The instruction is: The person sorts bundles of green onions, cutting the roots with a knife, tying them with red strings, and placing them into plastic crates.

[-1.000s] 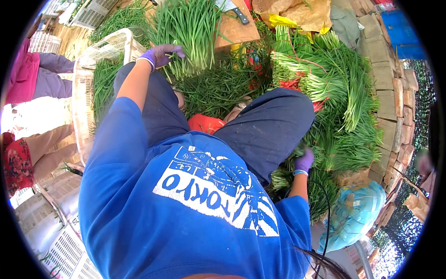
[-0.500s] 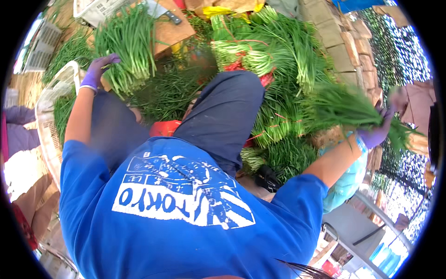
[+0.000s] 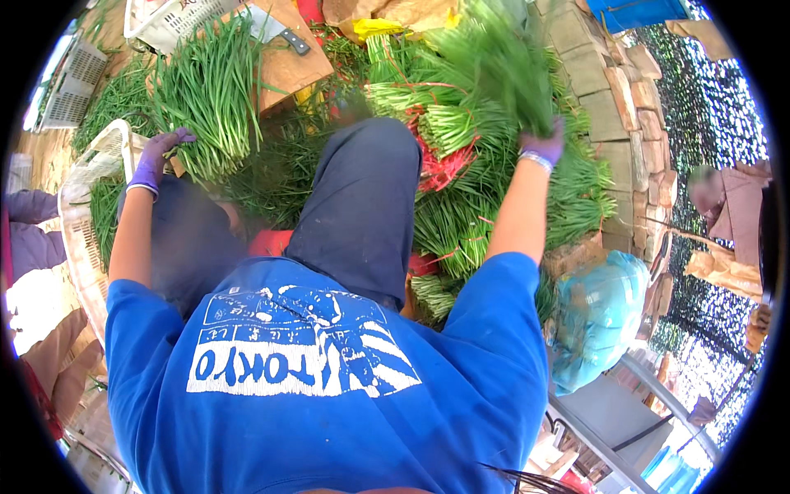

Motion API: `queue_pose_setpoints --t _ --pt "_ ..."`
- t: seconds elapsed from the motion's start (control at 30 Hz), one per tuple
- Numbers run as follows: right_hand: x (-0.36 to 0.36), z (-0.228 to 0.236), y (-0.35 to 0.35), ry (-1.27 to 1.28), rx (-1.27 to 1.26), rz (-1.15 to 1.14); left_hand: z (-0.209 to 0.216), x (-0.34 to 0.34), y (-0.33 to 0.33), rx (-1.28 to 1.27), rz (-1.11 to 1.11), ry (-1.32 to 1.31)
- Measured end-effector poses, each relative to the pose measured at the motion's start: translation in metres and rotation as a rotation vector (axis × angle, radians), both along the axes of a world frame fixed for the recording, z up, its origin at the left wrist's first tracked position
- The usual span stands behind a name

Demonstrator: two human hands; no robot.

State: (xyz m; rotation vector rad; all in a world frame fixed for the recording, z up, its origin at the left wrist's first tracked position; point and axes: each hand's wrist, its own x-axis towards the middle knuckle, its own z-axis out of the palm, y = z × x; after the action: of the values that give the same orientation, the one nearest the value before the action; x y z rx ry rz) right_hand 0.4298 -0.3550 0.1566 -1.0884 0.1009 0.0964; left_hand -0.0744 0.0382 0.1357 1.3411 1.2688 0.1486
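Observation:
My right hand point(image 3: 544, 142), in a purple glove, is closed around the lower end of a bunch of green chives point(image 3: 502, 70). The bunch is smeared by motion and hangs over the tied chive bundles point(image 3: 448, 128), heaped at the right of my knee with red ties round them. My left hand point(image 3: 156, 160), also gloved in purple, has its fingers stretched out and holds nothing. Its fingertips come up to the left edge of a loose pile of chives point(image 3: 210, 99); whether they touch it I cannot tell.
A knife point(image 3: 294, 41) lies on a wooden board point(image 3: 300, 70) beyond the loose pile. A white plastic basket point(image 3: 76, 198) stands by my left arm. More loose chives point(image 3: 271, 177) lie between my legs. A teal plastic bag point(image 3: 599, 317) sits at the right, near stacked bricks point(image 3: 605, 107).
My right hand has swung from the far right inward and forward, carrying the bunch of chives over the heap of bundles. My left hand has barely moved.

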Motion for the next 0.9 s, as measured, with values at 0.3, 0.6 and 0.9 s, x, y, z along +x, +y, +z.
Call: queue_pose_setpoints --t 0.3,0.6,0.9 --pt "-0.028 -0.080 -0.015 0.376 0.176 -0.030 -0.032 -0.013 0.014 0.135 -0.249 -0.131" --pt "-0.235 0.024 0.069 0.451 0.346 0.150 -0.024 -0.008 -0.016 0.402 -0.189 -0.303" --pt "-0.365 -0.042 0.302 0.050 -0.293 1.632 -0.054 -0.001 -0.007 0.464 0.035 -0.162"
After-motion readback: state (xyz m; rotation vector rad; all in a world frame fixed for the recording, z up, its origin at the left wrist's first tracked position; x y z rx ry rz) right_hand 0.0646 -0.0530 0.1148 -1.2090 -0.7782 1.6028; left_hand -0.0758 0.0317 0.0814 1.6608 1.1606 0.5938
